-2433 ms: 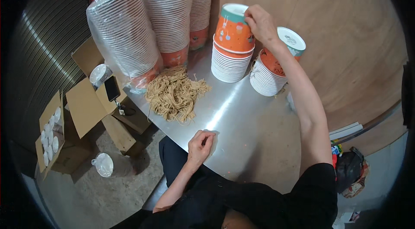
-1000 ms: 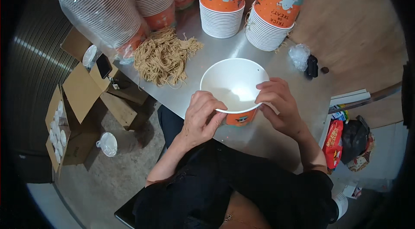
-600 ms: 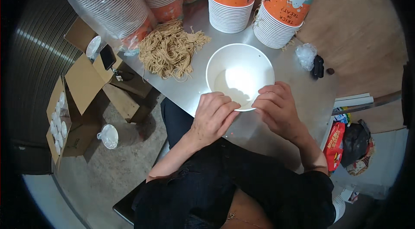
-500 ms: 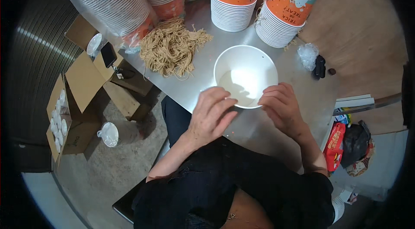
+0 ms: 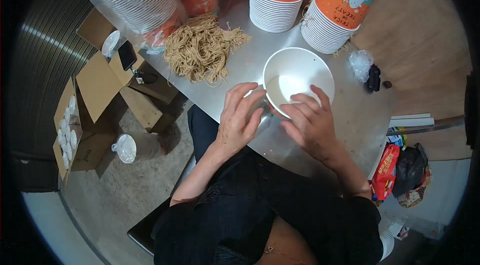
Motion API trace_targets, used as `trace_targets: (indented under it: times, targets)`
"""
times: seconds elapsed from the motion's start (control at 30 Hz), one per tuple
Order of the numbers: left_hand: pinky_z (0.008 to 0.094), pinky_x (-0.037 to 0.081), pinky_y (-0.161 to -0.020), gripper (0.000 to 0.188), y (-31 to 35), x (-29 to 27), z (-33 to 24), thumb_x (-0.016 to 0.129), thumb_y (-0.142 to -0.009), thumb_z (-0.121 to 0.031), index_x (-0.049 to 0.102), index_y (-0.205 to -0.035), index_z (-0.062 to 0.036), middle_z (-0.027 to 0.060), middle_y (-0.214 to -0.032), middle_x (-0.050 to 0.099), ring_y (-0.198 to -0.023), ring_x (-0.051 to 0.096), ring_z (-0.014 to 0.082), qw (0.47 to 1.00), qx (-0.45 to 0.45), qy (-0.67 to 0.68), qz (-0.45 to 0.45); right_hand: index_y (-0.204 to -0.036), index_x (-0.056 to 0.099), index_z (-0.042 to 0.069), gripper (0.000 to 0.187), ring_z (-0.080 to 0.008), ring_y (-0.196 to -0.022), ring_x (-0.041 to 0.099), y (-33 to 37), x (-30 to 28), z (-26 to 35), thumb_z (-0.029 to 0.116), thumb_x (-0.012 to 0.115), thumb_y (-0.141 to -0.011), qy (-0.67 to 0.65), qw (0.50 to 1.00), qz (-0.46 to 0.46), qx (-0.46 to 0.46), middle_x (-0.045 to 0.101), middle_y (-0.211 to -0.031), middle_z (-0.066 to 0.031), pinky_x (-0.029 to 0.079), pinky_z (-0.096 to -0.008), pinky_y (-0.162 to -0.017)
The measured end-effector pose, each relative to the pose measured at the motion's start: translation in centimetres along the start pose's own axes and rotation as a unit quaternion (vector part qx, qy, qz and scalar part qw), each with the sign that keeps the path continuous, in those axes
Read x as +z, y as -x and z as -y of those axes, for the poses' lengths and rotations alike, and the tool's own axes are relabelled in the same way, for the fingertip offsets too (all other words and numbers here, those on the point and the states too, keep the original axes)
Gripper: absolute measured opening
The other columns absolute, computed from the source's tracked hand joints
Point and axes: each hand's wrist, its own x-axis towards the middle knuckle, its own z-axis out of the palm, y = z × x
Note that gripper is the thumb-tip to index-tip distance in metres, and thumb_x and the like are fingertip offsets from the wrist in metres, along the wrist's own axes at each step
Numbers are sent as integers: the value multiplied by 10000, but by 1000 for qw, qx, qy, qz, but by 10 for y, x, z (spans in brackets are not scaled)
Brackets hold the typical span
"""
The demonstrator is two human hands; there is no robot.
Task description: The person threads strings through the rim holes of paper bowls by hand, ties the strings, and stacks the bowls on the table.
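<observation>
A white paper tub [image 5: 290, 77] stands on the metal table, its open top toward me and a small dark hole near its far rim. My left hand [image 5: 239, 117] is just beside its left wall, fingers curved and apart, holding nothing. My right hand [image 5: 312, 122] is over the near right rim with fingers spread and the thumb apart; whether a fingertip touches the rim I cannot tell. Left of the tub lies a heap of tan cords [image 5: 200, 50]. Behind it are two upside-down stacks of orange printed tubs, one left [image 5: 276, 12] and one right [image 5: 332, 20].
Plastic-wrapped tub stacks [image 5: 132, 2] fill the far left. At the table's right lie crumpled clear plastic [image 5: 361, 64] and a black object [image 5: 373, 78]. Cardboard boxes [image 5: 97, 85] and a wrapped roll [image 5: 127, 148] are on the floor at left. A red bag [image 5: 384, 172] is at right.
The tub appears slightly farther right. My right hand has shifted from its right rim to over the near rim, and my left hand has come off the near left rim.
</observation>
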Motion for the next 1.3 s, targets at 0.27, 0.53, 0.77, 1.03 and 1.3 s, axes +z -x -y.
trace_targets:
  times: [0.27, 0.53, 0.77, 1.03, 1.3]
  targets:
    - [459, 486, -1028, 469, 7, -6, 15, 750, -829, -7, 650, -1288, -30, 170, -1362, 591, -1230, 580, 388, 997, -66, 40, -8, -1094, 634, 97, 282, -292, -867, 664, -14, -8, -13, 52, 771, -852, -106, 991, -70, 32, 702, -883, -68, 461, -448, -937]
    - [358, 568, -872, 356, 13, -16, 54, 723, -896, -7, 690, -1247, -55, 148, -1371, 599, -1196, 625, 292, 982, -160, 85, -49, -1072, 635, 110, 311, -287, -886, 651, -16, -10, -9, 1, 751, -805, -106, 992, -56, 34, 706, -943, -51, 459, -454, -873]
    - [349, 567, -868, 276, 8, -37, 79, 703, -922, -28, 700, -1198, -51, 150, -1330, 609, -1164, 639, 281, 981, -160, 37, -100, -1018, 655, 105, 306, -277, -849, 638, 6, -20, 18, 17, 741, -738, -68, 997, 38, 21, 682, -899, -49, 473, -446, -819]
    - [386, 527, -873, 164, -5, -69, 120, 698, -920, -49, 730, -1081, -51, 119, -1146, 649, -1042, 630, 289, 964, -175, -100, -176, -1004, 649, 86, 313, -292, -795, 613, 16, -16, 23, 59, 735, -704, -39, 997, 42, 55, 657, -862, -75, 472, -439, -710]
    - [426, 477, -853, 140, -66, -93, 157, 751, -889, -86, 747, -1025, -59, 113, -1022, 630, -1000, 587, 321, 954, -42, -251, -159, -1007, 645, 89, 326, -301, -794, 610, 17, -12, 24, 48, 725, -694, -40, 997, 19, 56, 653, -866, -72, 464, -442, -697]
